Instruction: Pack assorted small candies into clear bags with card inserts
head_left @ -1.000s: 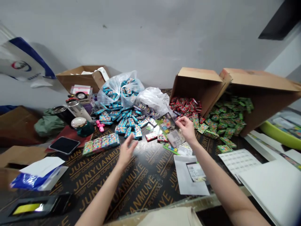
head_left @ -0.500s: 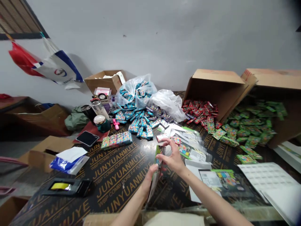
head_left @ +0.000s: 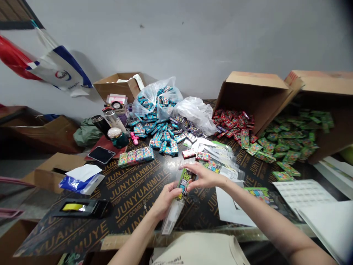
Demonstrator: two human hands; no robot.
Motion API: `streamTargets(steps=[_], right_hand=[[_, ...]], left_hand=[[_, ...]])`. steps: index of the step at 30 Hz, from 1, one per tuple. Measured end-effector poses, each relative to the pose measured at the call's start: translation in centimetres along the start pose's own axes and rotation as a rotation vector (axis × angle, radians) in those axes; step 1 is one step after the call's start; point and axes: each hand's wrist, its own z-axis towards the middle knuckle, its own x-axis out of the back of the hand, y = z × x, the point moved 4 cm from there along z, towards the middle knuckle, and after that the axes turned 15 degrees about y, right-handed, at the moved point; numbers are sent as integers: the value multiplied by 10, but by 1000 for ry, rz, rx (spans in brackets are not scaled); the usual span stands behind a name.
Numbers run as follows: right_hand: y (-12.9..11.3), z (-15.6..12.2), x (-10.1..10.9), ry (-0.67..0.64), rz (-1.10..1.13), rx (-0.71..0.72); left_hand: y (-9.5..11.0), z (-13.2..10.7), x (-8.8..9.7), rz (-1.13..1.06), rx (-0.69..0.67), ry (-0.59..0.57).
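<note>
My left hand (head_left: 164, 199) grips a clear plastic sleeve with a colourful printed card (head_left: 178, 197) near its middle. My right hand (head_left: 203, 176) pinches the sleeve's top end, above the dark printed plywood table (head_left: 129, 195). Just beyond my hands lies a loose pile of similar clear sleeves (head_left: 217, 162). A row of colourful small packs (head_left: 136, 156) lies to the left of them.
A heap of blue packs (head_left: 158, 130) spills from clear bags. Tipped cardboard boxes hold red packs (head_left: 234, 123) and green packs (head_left: 286, 141). Left: flasks (head_left: 109, 123), a phone (head_left: 101, 154), a tape dispenser (head_left: 79, 208), a blue-white bag (head_left: 81, 180). White sheets (head_left: 306, 191) lie at right.
My right hand brought a sleeve from the pile toward me, and my left hand came up and took hold of it. The view has swung leftward.
</note>
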Motion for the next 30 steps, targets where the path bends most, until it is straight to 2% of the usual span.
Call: streamTargets(steps=[2, 6, 7, 9, 11, 15, 16, 19, 21, 24, 26, 28, 30], right_hand=[[2, 1, -3, 63, 80, -41], [17, -6, -10, 508, 134, -244], [22, -9, -15, 550, 195, -319], [31, -11, -31, 461, 400, -456], [34, -11, -42, 338, 561, -508], [33, -14, -40, 391, 658, -511], [32, -17, -43, 336, 700, -541], [30, -37, -59, 45, 819, -640], [34, -49, -65, 1, 839, -654], [46, -56, -65, 122, 810, -627], [54, -52, -58, 263, 764, -615], [61, -46, -48, 520, 688, -651], [62, -43, -43, 768, 600, -695]], left_hand=[[-2, 1, 1, -19, 35, 50], [-4, 5, 9, -38, 49, 157], [-5, 6, 11, -33, 45, 174], [-6, 7, 16, 17, 13, 198], [-7, 9, 21, 122, -50, 230], [-9, 16, 30, 285, -115, 288], [-9, 18, 32, 280, -112, 294], [-13, 23, 33, 206, -86, 281], [-18, 24, 32, 179, -63, 239], [-30, 21, 30, 190, -24, 125], [-38, 17, 25, 202, -29, 53], [-43, 14, 17, 192, -37, 2], [-44, 14, 5, 119, -33, 5]])
